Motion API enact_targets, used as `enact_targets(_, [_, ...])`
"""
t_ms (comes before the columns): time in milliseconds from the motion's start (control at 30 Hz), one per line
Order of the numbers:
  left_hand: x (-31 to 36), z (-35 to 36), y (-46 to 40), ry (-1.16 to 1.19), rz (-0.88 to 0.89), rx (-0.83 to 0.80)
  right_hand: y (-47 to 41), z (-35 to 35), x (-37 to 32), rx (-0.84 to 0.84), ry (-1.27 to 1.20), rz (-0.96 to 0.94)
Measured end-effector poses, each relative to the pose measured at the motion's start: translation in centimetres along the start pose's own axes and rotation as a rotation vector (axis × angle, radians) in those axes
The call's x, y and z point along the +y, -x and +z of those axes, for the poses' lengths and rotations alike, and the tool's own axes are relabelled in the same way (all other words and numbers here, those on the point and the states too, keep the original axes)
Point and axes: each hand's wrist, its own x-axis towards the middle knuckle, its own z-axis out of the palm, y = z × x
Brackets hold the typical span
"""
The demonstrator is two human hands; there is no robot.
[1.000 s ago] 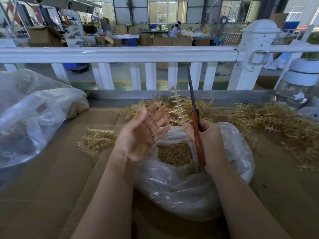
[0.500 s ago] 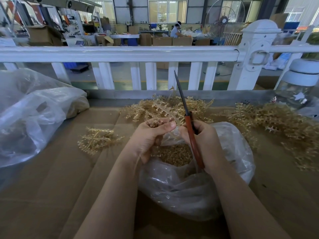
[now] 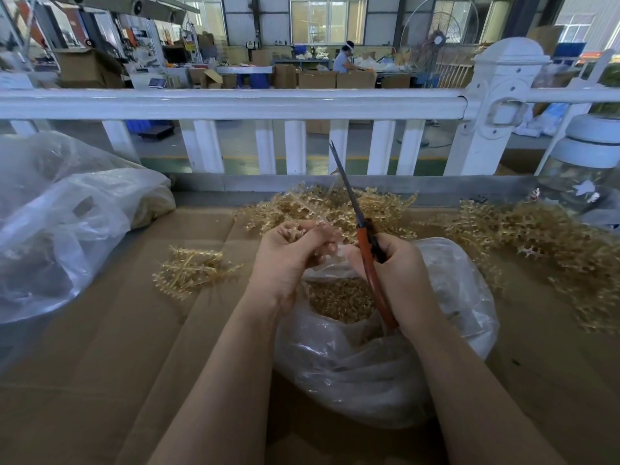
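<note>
My right hand [image 3: 399,273] grips orange-handled scissors [image 3: 367,253], blades together and pointing up and away. My left hand [image 3: 288,260] is curled over small tan plastic pieces [image 3: 295,233] and a thin tan sprue, just left of the scissors. Both hands hover above an open clear plastic bag [image 3: 369,364] holding a heap of small tan parts [image 3: 342,297]. My right fingertips meet my left fingers at the bag's mouth.
Tan plastic sprue piles lie behind the hands [image 3: 322,206], at the right [image 3: 536,243] and a small one at the left [image 3: 191,270], on a cardboard-covered table [image 3: 117,364]. A large clear bag [image 3: 60,223] sits left, a white-lidded jar [image 3: 583,169] far right, a white railing [image 3: 235,102] behind.
My left hand went from an open palm-up pose to curled over the small pieces. The scissors tilted left, toward my left hand.
</note>
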Motion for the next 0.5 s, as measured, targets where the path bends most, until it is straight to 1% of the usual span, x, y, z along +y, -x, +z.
enact_targets(100, [0.2,-0.6,-0.3,-0.01,0.031,0.061,0.2,-0.3,0.2,0.008,0.085,-0.014])
enact_targets(200, [0.6,-1.1,-0.3,0.022,0.039,0.109,0.4,-0.4,0.4,-0.028,0.278,-0.045])
enact_targets(267, [0.7,-1.2,-0.2,0.002,0.052,0.116,0.4,-0.3,0.6,-0.043,0.372,-0.08])
enact_targets(400, [0.7,-1.4,-0.1,0.017,0.065,0.108,0.6,-0.1,1.0,-0.063,0.483,-0.189])
enact_targets(500, [0.5,-1.5,-0.2,0.006,0.071,0.085,0.8,-0.2,0.9,-0.058,0.507,-0.231])
